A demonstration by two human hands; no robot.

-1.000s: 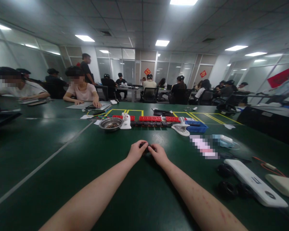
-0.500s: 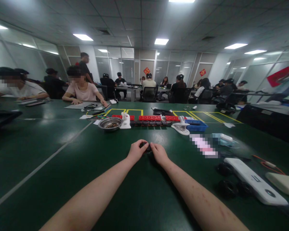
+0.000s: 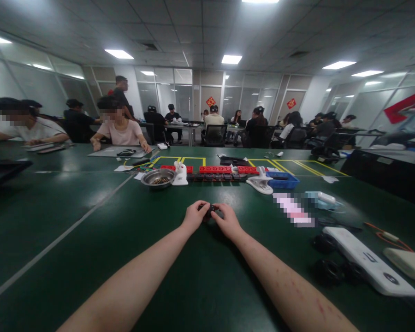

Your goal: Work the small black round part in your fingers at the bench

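A small dark round object (image 3: 208, 210) is between my two hands, just above the green table (image 3: 131, 221). My left hand (image 3: 194, 216) grips it from the left, thumb and fingers closed on it. From the right, my right hand (image 3: 227, 220) pinches the same object with thumb and fingertips. Its details are too small to make out. Beyond the hands lie a row of red blocks (image 3: 215, 169) and a row of dark square pieces (image 3: 216, 177). A metal bowl (image 3: 158, 179) with small parts in it stands left of a white stand (image 3: 180, 175).
Right of the rows are a white clamp-like piece (image 3: 260, 183) and a blue tray (image 3: 281, 180). At the right lie a white device (image 3: 368, 260), black round parts (image 3: 327, 271) and an orange cable (image 3: 383, 232). Across the table sits a person (image 3: 119, 131).
The dark object has shifted slightly left and shows more between my hands. My right fingers have shifted around it. The person across the table has drawn the hands apart.
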